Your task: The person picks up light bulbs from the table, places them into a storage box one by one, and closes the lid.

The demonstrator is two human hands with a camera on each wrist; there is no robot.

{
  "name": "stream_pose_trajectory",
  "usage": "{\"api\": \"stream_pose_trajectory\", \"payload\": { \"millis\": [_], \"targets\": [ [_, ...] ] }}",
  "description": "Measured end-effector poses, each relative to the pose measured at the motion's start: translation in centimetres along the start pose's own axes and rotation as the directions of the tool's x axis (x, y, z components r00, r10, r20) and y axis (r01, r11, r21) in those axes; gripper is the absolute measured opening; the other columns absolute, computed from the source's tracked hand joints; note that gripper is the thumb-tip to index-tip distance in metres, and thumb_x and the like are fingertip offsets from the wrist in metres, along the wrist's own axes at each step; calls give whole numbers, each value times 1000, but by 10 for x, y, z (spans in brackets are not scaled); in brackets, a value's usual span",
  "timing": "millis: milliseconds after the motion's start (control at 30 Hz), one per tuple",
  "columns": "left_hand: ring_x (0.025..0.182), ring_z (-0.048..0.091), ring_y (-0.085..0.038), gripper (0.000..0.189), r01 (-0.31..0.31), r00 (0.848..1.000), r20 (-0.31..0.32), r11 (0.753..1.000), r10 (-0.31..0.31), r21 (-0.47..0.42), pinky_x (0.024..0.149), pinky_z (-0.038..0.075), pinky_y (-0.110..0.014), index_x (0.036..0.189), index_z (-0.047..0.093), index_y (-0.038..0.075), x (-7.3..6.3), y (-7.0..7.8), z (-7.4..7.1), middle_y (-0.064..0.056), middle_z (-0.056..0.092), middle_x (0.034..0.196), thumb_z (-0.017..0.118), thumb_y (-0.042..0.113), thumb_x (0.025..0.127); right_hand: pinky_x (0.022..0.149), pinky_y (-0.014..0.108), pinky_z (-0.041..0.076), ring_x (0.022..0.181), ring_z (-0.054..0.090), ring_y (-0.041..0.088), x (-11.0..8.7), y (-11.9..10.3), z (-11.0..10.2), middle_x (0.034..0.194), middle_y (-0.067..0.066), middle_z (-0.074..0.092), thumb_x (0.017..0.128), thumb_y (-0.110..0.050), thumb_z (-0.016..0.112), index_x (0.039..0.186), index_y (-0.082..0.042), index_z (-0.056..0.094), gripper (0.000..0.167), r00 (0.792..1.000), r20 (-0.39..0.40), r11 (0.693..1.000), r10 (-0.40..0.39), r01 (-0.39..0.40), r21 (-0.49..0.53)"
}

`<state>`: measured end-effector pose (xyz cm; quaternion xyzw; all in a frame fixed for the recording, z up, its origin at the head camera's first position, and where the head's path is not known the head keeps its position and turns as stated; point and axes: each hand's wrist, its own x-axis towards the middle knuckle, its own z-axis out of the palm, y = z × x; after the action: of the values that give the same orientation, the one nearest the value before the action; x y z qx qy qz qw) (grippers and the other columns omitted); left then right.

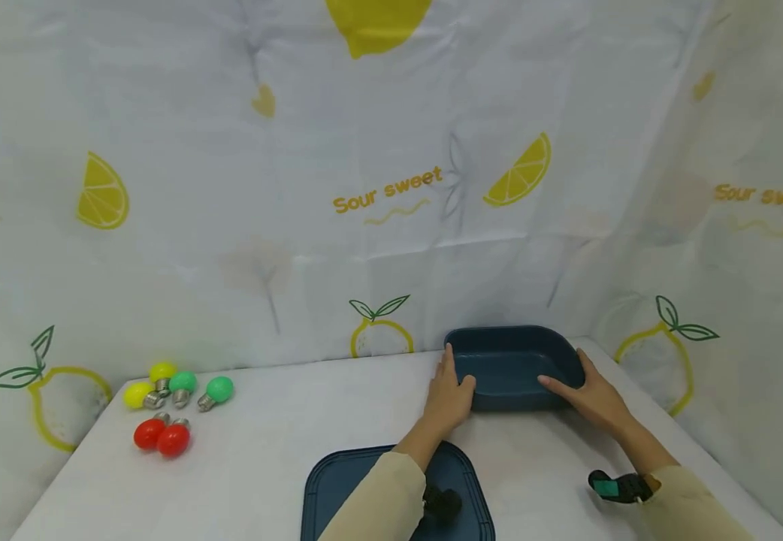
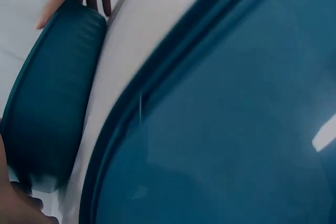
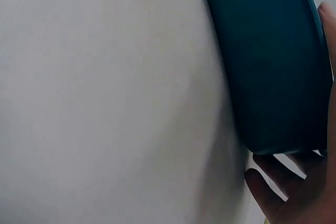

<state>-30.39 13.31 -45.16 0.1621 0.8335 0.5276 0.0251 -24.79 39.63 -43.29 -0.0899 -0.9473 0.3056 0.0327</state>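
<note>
A dark blue rounded rectangular basin (image 1: 520, 403) is at the back right of the white table, close to the curtain. My left hand (image 1: 447, 398) grips its left end, thumb at the near rim. On the opposite end, my right hand (image 1: 594, 402) has its thumb over the rim and its fingers around the outside. In the right wrist view, curled fingers (image 3: 278, 182) show at the basin's end wall. The left wrist view has both hands at the two ends of the basin (image 2: 58, 87). The basin's underside is hidden.
A dark blue tray (image 1: 351, 469) lies at the front centre, partly under my left sleeve (image 1: 378, 500). Several toy-like bulbs, red (image 1: 173, 441), yellow (image 1: 137, 395) and green (image 1: 219, 389), lie at the left. A lemon-print curtain (image 1: 391, 263) borders the table's back.
</note>
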Motion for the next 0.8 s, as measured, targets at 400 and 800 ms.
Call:
{"api": "stream_pose_trajectory", "payload": {
  "millis": [400,800],
  "targets": [
    [156,26,-29,70,27,999,-17,999,-27,22,125,24,-56,164,7,13,-9,-25,-54,-10,22,169,34,22,100,106,77,32,143,21,65,10,-38,25,161,41,9,88,-63,65,160,-4,-13,121,993,90,997,-75,74,10],
    [152,33,-35,71,70,996,-60,994,-65,87,125,8,-66,164,8,16,-24,-50,-99,-11,29,166,33,25,98,111,75,30,148,19,60,12,-80,59,165,34,6,86,-63,67,162,-9,-12,122,990,117,995,-79,70,78]
  ]
}}
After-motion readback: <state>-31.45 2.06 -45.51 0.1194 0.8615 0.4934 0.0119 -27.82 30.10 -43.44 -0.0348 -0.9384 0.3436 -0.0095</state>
